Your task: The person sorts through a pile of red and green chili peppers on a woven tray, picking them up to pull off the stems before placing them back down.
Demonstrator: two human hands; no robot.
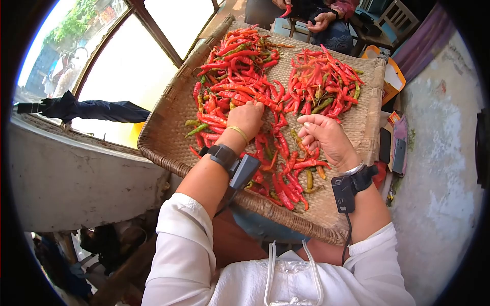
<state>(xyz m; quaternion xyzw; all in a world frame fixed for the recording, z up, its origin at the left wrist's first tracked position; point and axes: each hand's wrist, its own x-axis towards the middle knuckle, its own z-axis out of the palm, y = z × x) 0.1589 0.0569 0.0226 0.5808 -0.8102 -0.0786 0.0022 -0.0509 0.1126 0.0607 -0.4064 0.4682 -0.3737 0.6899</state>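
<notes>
My left hand [246, 121] is closed among the red chili peppers [237, 92] of the left heap. Its fingertips are partly hidden and appear to grip a red chili pepper. Just below the right-hand heap of chili peppers [324, 76], my right hand [329, 137] has thumb and fingers pinched together. Whatever lies in that pinch is too small to tell. Between and below my hands, loose red chilies [288, 188] are strewn with a few yellow-green ones [310, 179]. All the peppers lie on a large woven tray [352, 148] with a raised rim, over my lap.
A folded dark umbrella [97, 109] rests by the window at left. Across the tray sits another person, whose hand [322, 21] shows and whose other hand holds a red chili. An orange-edged box [393, 76] stands right of the tray, beside a pale wall [439, 153].
</notes>
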